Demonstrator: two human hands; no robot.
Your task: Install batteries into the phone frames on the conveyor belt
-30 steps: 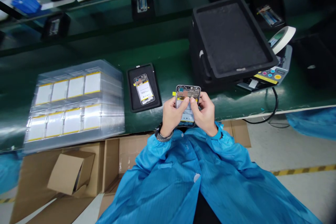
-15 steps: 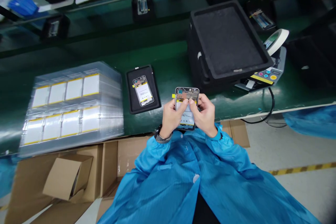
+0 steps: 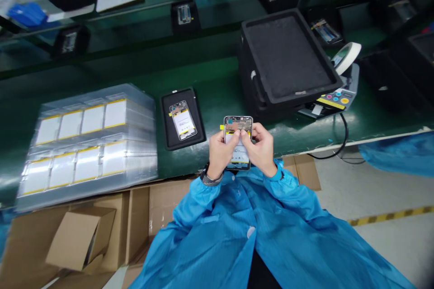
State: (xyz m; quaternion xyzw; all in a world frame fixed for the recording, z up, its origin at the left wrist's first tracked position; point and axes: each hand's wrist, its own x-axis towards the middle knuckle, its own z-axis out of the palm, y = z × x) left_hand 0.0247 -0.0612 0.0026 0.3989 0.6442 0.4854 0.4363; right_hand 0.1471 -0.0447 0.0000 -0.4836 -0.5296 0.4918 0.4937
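**Gripped in the left hand and right hand: a phone frame**

Head view: both hands close around the frame's sides, thumbs together on its face, holding it upright-tilted over the front edge of the green worktop. Just left, a second frame lies in a black tray; farther left sit clear trays of batteries. Beyond the hands stands a black foam-lined case, near a roll of tape.

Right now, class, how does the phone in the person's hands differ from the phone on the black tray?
The held phone is gripped by the left hand and right hand, while the tray phone lies untouched. The held phone points nearly straight ahead; the tray phone sits slanted on the black tray. Both show a yellow-edged white label.
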